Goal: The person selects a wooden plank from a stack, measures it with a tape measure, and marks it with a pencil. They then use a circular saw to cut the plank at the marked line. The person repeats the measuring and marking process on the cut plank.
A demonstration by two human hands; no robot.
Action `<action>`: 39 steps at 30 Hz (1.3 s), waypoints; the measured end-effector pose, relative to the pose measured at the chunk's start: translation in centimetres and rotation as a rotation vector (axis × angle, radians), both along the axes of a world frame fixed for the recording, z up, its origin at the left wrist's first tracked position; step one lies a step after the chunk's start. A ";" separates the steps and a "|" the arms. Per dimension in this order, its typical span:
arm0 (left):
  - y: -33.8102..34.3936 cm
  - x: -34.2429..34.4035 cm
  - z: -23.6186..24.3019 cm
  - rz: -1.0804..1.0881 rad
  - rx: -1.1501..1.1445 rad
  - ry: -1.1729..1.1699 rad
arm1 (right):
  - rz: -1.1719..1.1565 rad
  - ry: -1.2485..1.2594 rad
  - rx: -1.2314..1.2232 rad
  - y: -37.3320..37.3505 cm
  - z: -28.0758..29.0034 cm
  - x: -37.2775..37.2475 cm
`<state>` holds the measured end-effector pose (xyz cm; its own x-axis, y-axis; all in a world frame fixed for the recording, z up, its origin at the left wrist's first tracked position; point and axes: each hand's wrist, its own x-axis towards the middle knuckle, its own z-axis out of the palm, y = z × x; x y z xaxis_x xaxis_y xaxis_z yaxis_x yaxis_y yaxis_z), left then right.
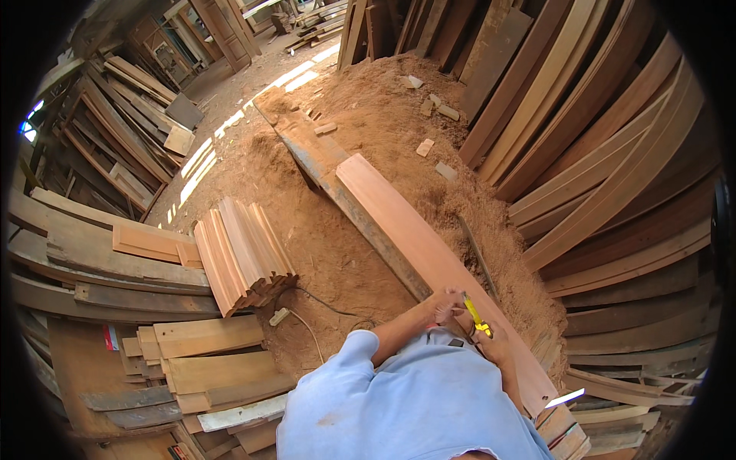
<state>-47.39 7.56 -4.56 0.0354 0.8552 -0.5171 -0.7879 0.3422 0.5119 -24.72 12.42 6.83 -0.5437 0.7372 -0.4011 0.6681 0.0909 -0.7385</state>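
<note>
A long pale pink plank (383,212) lies diagonally on a narrow, sawdust-covered bench (307,150), running down past my right side. My right hand (494,340) is closed on a small yellow tape measure (473,313) over the plank's near part. My left hand (448,307) is at the plank's left edge, beside the top end of the tape measure, its fingers bent and close together; what they grip is too small to make out.
Several moulded boards (244,257) lie bundled at my left, near cables (307,295) on the sawdust. Board stacks (207,337) fill the lower left. Tall planks (537,100) lean along the right. Offcuts (425,146) lie on the sawdust mound beyond the bench.
</note>
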 end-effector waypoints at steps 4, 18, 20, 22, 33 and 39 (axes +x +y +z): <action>-2.5 -15.0 -2.2 0.349 0.158 -0.203 | 0.097 -0.022 -0.069 1.9 -5.1 7.2; -1.7 -18.4 -2.2 0.508 -0.216 0.445 | 0.136 -0.183 -0.022 1.5 -3.1 1.9; -1.1 -15.6 -2.0 0.501 -0.285 0.489 | 0.115 -0.170 -0.026 1.4 -2.6 -1.5; -1.5 -14.6 -2.2 0.527 -0.359 0.533 | 0.153 -0.164 -0.003 1.5 -4.5 -3.9; -0.5 -15.9 -2.0 0.436 -0.516 0.704 | 0.203 -0.168 0.049 2.6 -7.0 -7.0; -0.1 -15.4 -2.8 0.525 -0.505 0.661 | 0.223 -0.190 0.073 2.7 -6.7 -7.5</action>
